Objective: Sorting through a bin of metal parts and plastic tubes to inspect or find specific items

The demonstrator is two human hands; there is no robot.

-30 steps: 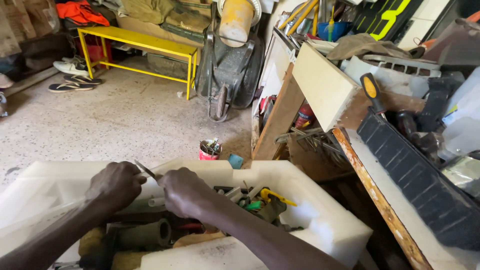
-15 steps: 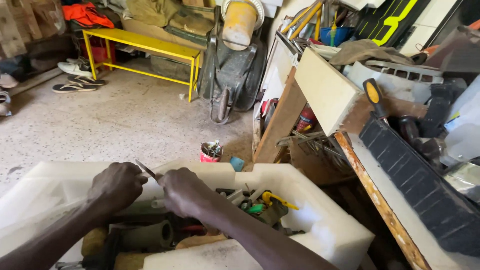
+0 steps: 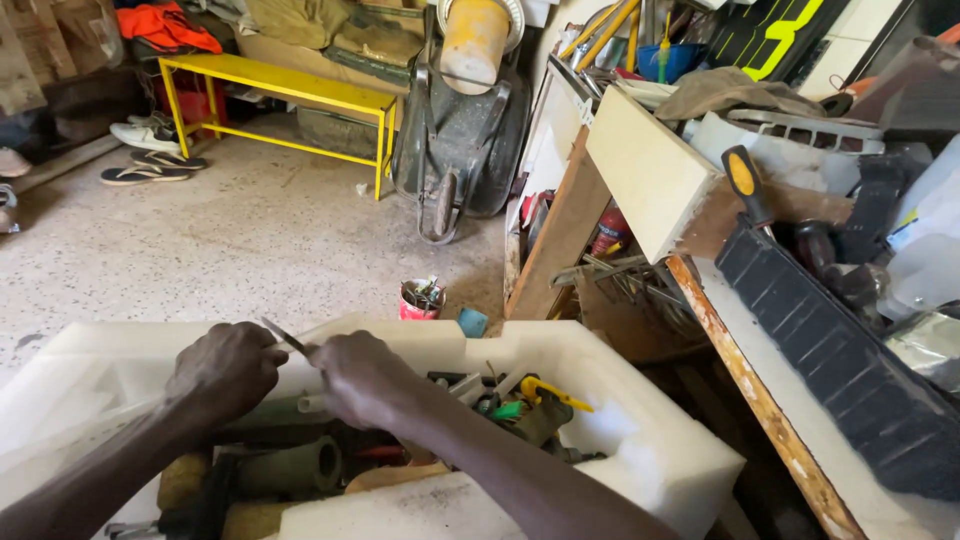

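Over the box, head view: both hands are held above a white foam box (image 3: 640,440) full of tools.
Left hand (image 3: 225,370): fingers are curled tight around the near end of a thin metal blade (image 3: 285,338); a fist is made.
Right hand (image 3: 365,378): fingers are closed, pinched at the blade's far end; what lies under the palm cannot be told.
Blade position: it is bridged between the two hands, tilted, above the box's far rim, clear of the contents.
Handling: the blade is judged light, stiff, thin and probably sharp-edged or slippery; it is best taken by the flat ends, not the edge.
Box contents: a grey pipe piece (image 3: 295,465), a yellow-handled tool (image 3: 550,392) and mixed bits are seen below.
Surroundings: a red can (image 3: 420,298) is set on the floor just beyond the box; a yellow bench (image 3: 280,90) and a wheelbarrow (image 3: 460,130) are farther off; a screwdriver (image 3: 745,185) is laid on the cluttered bench at right.
Change from earlier frame: almost none; both hands are kept on the blade in the same spot, and only a slight camera shift is noted.
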